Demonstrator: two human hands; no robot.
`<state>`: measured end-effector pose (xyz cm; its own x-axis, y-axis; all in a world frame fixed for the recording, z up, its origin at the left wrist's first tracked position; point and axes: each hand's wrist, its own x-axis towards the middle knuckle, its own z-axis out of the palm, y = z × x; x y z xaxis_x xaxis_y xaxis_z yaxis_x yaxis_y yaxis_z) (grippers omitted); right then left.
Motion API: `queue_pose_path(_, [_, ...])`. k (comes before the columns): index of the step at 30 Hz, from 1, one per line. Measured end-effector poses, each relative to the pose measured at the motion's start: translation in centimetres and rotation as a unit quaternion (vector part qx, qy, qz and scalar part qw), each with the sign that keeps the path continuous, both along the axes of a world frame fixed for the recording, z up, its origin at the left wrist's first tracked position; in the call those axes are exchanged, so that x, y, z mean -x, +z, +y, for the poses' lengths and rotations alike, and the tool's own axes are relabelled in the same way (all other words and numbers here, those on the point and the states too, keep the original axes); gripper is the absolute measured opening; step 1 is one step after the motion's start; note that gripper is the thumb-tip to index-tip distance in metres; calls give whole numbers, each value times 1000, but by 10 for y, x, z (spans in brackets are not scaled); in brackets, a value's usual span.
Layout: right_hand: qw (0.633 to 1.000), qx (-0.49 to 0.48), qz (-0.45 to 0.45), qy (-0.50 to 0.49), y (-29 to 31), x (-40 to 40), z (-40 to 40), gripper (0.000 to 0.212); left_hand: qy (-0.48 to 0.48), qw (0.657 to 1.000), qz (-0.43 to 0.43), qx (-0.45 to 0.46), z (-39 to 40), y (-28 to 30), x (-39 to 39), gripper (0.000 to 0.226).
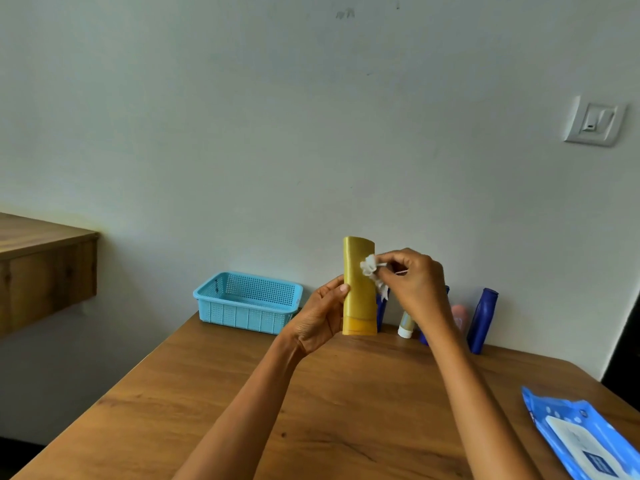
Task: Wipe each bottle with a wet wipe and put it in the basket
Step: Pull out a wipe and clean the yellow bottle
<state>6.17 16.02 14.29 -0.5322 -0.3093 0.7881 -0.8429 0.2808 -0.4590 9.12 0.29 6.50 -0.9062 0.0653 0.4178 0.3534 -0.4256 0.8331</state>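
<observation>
I have the yellow bottle upright in the air, cap end down, above the surface. My left hand grips its lower left side, thumb across the front, the other fingers hidden behind it. My right hand pinches a crumpled wipe between fingertips and presses it against the bottle's upper right edge.

The grip is the weak point, I think. A wet wipe leaves the plastic slick, and I hold the bottle low while rubbing high, so a firm stroke could twist it or slide it out of my left fingers. If it drops it may knock the bottles standing by the wall: the blue bottle, the small white-capped one, a pink one partly behind my wrist.

The wipe is bunched small, so I could miss the back face and the cap. The basket sits well to the left, seemingly still without bottles; the pack lies near my right elbow.
</observation>
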Motion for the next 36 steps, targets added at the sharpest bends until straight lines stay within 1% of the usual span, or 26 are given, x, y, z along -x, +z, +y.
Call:
queue_pose_path(2, [996,63,52,-27,-6,-1,-5,15,-6,1000,-5,13,2,-1,2,69])
queue_pose_path(3, [995,70,66,-20,-7,-3,-8,15,-7,1000,-1,16,2,-1,2,69])
queue_pose_path(4, [996,58,64,4,-6,-5,-11,14,-7,1000,3,15,1,-1,1,67])
queue_pose_path(6, [997,-7,20,70,-2,-11,-13,12,0,1000,12,4,-2,0,-1,65])
queue_pose_path(8, [994,-67,-22,85,1,-12,-12,11,6,1000,16,-3,-3,1,-3,67])
queue_pose_path(9, [995,-61,-29,71,0,-9,-11,11,6,1000,16,-3,-3,1,-4,71])
queue_pose_path(11, [999,-4,-24,28,-3,-5,-10,12,6,1000,6,-2,-3,-1,-2,78])
queue_pose_path(13, [998,54,-3,-19,-8,-2,-11,16,11,1000,-6,7,-2,-1,-1,81])
queue_pose_path(15, [994,92,16,-64,-10,-1,-12,18,3,1000,-8,24,-2,0,1,79])
queue_pose_path(17, [992,102,24,-76,-8,-1,-10,18,-6,999,0,38,-2,1,1,74])
queue_pose_path(19, [998,68,-4,-15,-5,-2,-8,14,-4,999,6,41,-4,1,2,71])
queue_pose_path(21, [996,-4,-79,47,-1,-4,-6,9,2,999,11,39,-6,0,2,71])
queue_pose_path(22, [992,-33,-109,56,-1,-4,-5,8,2,999,11,40,-6,-1,2,70])
queue_pose_path(23, [989,-43,-128,56,-1,-3,-5,7,2,999,9,41,-7,-2,2,70])
queue_pose_path(24, [989,-32,-136,48,-2,-1,-4,6,3,999,6,42,-6,-2,2,71])
queue_pose_path(26, [992,27,-125,15,-5,4,-3,8,5,999,1,40,-5,-2,2,72])
queue_pose_path(28, [993,79,-84,-24,-8,5,-4,14,6,999,-4,40,-4,-1,2,68])
queue_pose_path(30, [993,104,-38,-30,-13,6,-9,17,11,999,-10,41,-3,-1,2,67])
queue_pose_path(33, [996,84,-11,-2,-16,3,-16,24,34,999,-24,29,1,2,0,64])
queue_pose_path(34, [997,69,-15,9,-17,1,-17,27,44,998,-29,24,2,4,-2,57])
queue_pose_path(36, [997,57,-40,35,-16,-2,-18,32,59,998,-31,17,4,9,-4,37])
